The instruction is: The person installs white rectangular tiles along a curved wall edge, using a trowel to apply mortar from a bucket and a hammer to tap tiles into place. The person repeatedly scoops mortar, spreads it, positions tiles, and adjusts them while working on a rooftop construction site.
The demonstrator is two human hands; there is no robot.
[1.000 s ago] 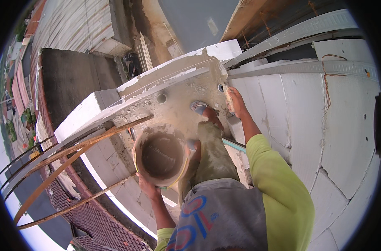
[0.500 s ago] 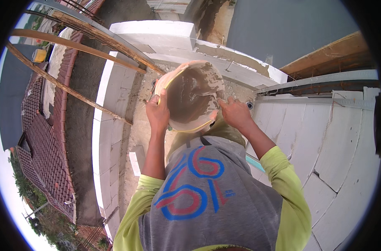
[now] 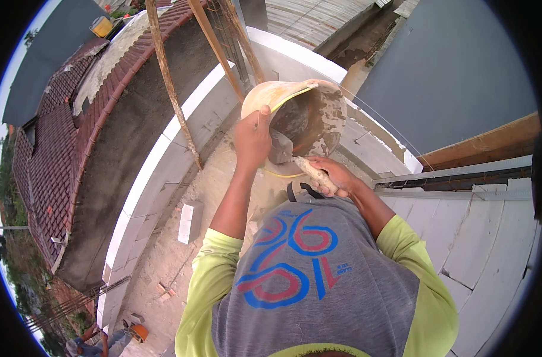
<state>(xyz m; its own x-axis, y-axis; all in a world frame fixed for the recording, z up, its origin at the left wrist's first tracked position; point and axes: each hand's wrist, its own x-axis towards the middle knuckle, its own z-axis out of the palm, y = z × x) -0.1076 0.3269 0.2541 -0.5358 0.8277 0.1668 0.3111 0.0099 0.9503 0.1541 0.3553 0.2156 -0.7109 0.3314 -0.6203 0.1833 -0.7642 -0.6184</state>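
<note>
A round, mortar-smeared bucket (image 3: 336, 110) with a yellowish rim is tipped in front of my chest, its mouth turned toward me. My left hand (image 3: 252, 140) grips its left rim, thumb up on the edge. In my right hand (image 3: 333, 177) is a trowel (image 3: 312, 171), held by its worn, pale handle. The trowel's blade reaches just inside the bucket's mouth at the lower left. Wet grey mortar (image 3: 300, 119) coats the inside wall; how much lies at the bottom I cannot tell.
A low white block wall (image 3: 163, 149) curves along the left and far side, with wooden poles (image 3: 169, 89) leaning by it. One loose white block (image 3: 190, 222) lies on the dusty floor. Pale blocks (image 3: 461, 232) line the right. Another person (image 3: 101, 345) is at lower left.
My view has turned, and the bucket is tilted further over. The trowel, mostly inside the bucket before, now shows its handle and blade at the near rim.
</note>
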